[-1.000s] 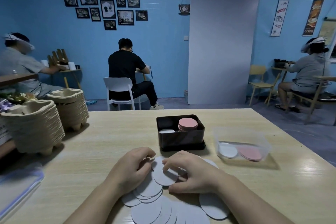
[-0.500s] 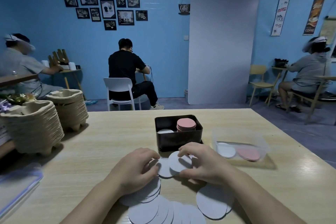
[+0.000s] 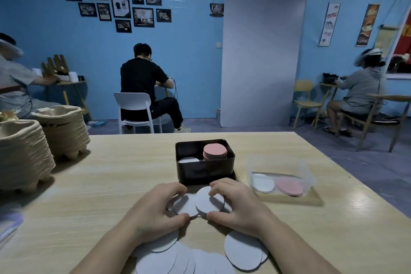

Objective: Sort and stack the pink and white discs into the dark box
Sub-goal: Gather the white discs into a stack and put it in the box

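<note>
Our left hand [image 3: 155,209] and right hand [image 3: 239,207] curl closed around a small sheaf of white discs [image 3: 198,203] on the table [image 3: 111,173], directly in front of the dark box [image 3: 205,170], whose white pile [image 3: 189,160] lies left of the pink stack [image 3: 215,151].

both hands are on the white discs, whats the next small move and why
Probably square the white discs between the left hand and right hand into one stack, then lift it into the dark box beside the pink stack; they overlap loosely now.
</note>
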A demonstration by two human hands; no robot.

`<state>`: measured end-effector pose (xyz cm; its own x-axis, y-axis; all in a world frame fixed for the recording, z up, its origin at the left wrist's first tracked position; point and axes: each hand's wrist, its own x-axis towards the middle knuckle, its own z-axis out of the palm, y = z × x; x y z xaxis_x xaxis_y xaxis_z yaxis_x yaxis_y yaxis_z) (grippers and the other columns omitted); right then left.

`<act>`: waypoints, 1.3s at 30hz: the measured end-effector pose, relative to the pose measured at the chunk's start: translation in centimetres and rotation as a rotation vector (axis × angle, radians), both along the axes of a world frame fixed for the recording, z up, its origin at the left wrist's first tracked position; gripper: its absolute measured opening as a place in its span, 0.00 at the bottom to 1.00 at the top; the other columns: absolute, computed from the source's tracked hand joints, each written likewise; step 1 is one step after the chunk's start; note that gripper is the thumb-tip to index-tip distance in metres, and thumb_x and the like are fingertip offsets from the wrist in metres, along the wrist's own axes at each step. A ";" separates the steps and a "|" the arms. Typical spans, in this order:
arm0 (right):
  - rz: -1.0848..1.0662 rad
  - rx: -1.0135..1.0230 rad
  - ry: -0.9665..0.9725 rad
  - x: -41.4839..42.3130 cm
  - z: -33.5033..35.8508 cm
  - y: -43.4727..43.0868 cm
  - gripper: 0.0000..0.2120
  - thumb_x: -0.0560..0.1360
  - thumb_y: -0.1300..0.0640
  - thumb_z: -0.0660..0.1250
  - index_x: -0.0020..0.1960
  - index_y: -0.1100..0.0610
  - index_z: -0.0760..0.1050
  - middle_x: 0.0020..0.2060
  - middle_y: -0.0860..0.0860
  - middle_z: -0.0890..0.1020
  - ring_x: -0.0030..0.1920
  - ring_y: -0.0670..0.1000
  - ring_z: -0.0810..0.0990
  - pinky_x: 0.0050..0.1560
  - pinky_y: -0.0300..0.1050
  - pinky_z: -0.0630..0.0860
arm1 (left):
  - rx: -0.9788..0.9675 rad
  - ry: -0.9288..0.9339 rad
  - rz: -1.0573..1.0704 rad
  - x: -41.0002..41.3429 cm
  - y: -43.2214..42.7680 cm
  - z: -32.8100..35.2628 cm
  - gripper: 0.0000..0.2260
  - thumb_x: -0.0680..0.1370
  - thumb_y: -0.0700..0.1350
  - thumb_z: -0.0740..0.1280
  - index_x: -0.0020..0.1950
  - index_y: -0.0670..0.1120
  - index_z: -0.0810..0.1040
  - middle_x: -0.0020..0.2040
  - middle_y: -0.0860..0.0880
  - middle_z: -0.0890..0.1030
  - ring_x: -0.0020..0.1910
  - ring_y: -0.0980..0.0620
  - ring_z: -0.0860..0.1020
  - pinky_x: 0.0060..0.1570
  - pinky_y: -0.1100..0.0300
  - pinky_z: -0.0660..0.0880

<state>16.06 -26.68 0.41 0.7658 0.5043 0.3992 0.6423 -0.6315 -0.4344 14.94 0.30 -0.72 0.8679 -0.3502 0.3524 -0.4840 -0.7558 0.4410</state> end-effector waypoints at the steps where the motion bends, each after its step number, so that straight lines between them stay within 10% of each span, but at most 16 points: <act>1: -0.005 0.010 0.002 0.0 0.0 -0.1 0.17 0.70 0.40 0.74 0.54 0.45 0.75 0.61 0.40 0.76 0.65 0.37 0.72 0.62 0.39 0.72 | -0.015 -0.004 0.000 0.0 0.0 0.0 0.22 0.69 0.62 0.70 0.61 0.60 0.74 0.55 0.62 0.77 0.57 0.61 0.75 0.57 0.58 0.74; 39: 0.134 0.015 -0.040 0.5 0.0 2.1 0.22 0.71 0.40 0.76 0.61 0.45 0.76 0.68 0.44 0.75 0.69 0.39 0.71 0.67 0.43 0.72 | -0.057 -0.126 -0.077 -1.1 -0.7 1.0 0.28 0.70 0.64 0.75 0.67 0.59 0.73 0.60 0.65 0.78 0.59 0.65 0.76 0.55 0.60 0.77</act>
